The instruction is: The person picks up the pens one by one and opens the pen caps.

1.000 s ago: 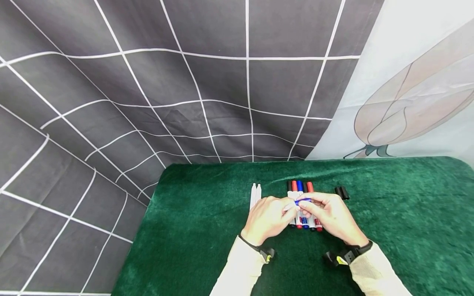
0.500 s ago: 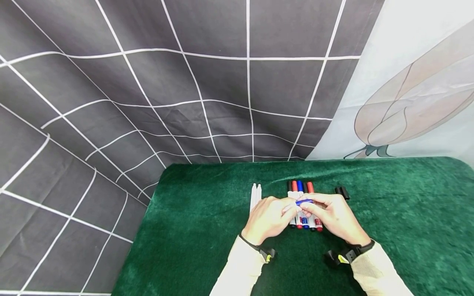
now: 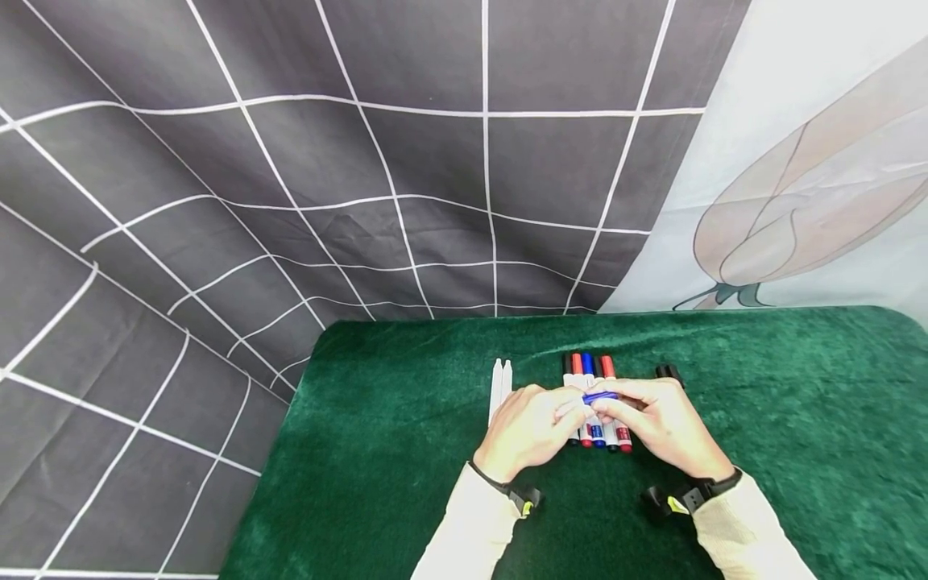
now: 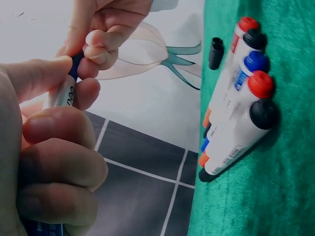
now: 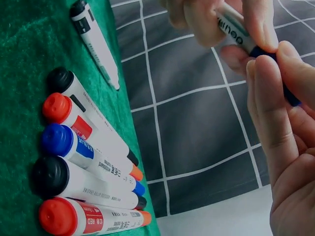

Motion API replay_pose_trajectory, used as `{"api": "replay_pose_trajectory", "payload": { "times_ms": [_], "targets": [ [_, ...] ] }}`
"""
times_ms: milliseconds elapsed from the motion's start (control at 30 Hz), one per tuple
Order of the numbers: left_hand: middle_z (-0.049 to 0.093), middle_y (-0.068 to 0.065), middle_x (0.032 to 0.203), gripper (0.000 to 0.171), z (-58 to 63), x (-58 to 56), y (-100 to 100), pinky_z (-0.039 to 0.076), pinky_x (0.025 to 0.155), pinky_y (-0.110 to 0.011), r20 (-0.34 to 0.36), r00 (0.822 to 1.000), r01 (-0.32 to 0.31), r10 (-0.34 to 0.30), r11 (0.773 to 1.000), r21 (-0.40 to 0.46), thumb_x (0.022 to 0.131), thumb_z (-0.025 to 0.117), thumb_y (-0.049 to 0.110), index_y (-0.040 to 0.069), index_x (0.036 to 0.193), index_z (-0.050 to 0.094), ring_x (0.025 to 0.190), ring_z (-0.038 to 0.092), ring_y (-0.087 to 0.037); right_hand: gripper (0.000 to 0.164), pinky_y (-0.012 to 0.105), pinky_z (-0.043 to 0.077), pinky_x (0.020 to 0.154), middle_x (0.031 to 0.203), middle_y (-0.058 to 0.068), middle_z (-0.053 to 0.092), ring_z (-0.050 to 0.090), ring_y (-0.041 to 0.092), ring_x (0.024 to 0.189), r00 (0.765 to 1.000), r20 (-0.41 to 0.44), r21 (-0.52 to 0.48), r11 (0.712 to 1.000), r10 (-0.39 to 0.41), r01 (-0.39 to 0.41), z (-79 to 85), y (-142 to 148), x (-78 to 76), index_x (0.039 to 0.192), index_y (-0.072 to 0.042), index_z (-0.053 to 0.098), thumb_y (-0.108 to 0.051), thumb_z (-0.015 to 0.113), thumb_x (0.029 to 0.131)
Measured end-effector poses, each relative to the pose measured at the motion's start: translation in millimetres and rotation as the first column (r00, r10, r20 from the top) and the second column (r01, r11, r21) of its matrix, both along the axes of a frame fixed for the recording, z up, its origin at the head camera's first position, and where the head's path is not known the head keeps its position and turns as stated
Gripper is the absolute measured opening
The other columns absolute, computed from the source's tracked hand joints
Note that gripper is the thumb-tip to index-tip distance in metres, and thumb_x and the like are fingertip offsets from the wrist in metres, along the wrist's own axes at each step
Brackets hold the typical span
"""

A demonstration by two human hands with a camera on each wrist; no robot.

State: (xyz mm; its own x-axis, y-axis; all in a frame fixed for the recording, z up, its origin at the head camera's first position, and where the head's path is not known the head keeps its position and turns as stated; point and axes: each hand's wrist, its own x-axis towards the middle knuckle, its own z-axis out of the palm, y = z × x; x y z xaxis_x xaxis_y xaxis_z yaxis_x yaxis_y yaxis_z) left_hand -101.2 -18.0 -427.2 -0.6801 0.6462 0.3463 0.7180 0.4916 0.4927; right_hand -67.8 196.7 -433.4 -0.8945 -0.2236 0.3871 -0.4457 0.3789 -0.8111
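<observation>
Both hands meet over the table around one whiteboard marker, its white barrel (image 5: 235, 28) and blue cap (image 3: 600, 397) in line. My left hand (image 3: 528, 424) holds the barrel, fingers curled round it. Thumb and fingers of my right hand (image 3: 661, 420) pinch the blue cap, which shows between the two hands in the right wrist view. Below them lie several capped markers side by side, among them a blue one (image 5: 74, 141), a red one (image 5: 78, 216) and a black-capped one (image 4: 241, 137). In the head view the hands cover the middle of this row.
Left of the row lie two white markers (image 3: 496, 387) without caps on their far ends, partly behind my left hand. Loose black caps (image 3: 669, 373) rest at the right, behind my right hand. Green cloth (image 3: 377, 451) covers the table; a grey grid curtain (image 3: 420, 161) hangs behind.
My right hand has shifted slightly to the right, and more of the blue cap shows between the hands. It now overlaps more of the loose black caps. My left hand has barely moved.
</observation>
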Motion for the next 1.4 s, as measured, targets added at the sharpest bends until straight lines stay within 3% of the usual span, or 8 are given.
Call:
{"api": "replay_pose_trajectory", "payload": {
  "times_ms": [333,667,833,1000,1200,1400],
  "targets": [
    [0.037,0.011,0.058,0.032,2.7,0.8,-2.1,0.023,0.046,-0.018,0.052,0.998,0.019,-0.019,1.000,0.001,0.102,0.054,0.033,0.021,0.073,0.048,0.048,0.034,0.000,0.034,0.016,0.053,0.070,0.101,0.004,0.076,0.069,0.002,0.082,0.987,-0.155,0.043,0.999,0.031,-0.025,-1.9,-0.7,-1.4,0.110,-0.009,0.077,0.010,0.075,0.081],
    [0.041,0.011,0.060,0.032,0.2,-2.0,-4.3,0.025,0.046,-0.018,0.108,0.991,0.082,-0.084,0.996,0.028,0.103,0.054,0.036,0.019,0.075,0.052,0.048,0.036,0.001,0.034,0.015,0.052,0.073,0.103,-0.002,0.075,0.070,0.003,0.085,0.985,-0.164,0.087,0.995,0.051,-0.037,-3.2,3.9,-2.6,0.110,-0.012,0.077,0.007,0.076,0.082],
    [0.042,0.012,0.058,0.033,-1.0,-1.8,-5.3,0.026,0.045,-0.018,0.098,0.992,0.073,-0.074,0.997,0.011,0.103,0.053,0.037,0.020,0.074,0.051,0.047,0.036,0.002,0.031,0.016,0.052,0.067,0.097,-0.003,0.075,0.068,0.004,0.076,0.994,-0.105,0.064,0.998,0.035,-0.029,-1.9,3.1,-1.3,0.107,-0.014,0.078,0.006,0.076,0.083],
    [0.040,0.011,0.058,0.031,-1.2,-2.4,-4.7,0.024,0.045,-0.017,0.054,0.998,0.038,-0.038,0.999,-0.001,0.101,0.055,0.032,0.020,0.073,0.051,0.048,0.034,0.002,0.025,0.018,0.051,0.059,0.092,0.001,0.076,0.068,0.009,0.066,0.999,0.041,0.026,1.000,-0.009,0.008,1.8,1.1,-1.1,0.111,-0.010,0.075,-0.003,0.075,0.088],
    [0.041,0.012,0.059,0.026,0.5,-1.6,-3.0,0.025,0.045,-0.017,0.062,0.998,-0.019,0.017,0.999,0.029,0.100,0.055,0.029,0.021,0.075,0.052,0.048,0.034,0.002,0.029,0.024,0.056,0.075,0.102,0.005,0.076,0.074,0.013,0.087,0.965,0.257,-0.143,0.986,-0.048,0.087,4.8,-4.4,-0.8,0.119,-0.004,0.068,-0.013,0.074,0.092],
    [0.042,0.012,0.060,0.022,1.1,-2.0,-2.5,0.026,0.043,-0.017,0.072,0.997,-0.037,0.032,0.997,0.062,0.103,0.053,0.030,0.021,0.083,0.056,0.047,0.033,0.002,0.030,0.024,0.056,0.080,0.103,-0.001,0.076,0.073,0.012,0.093,0.941,0.337,-0.309,0.946,0.013,0.098,3.0,-9.5,-0.1,0.118,0.008,0.064,-0.007,0.070,0.093]
  ]
}}
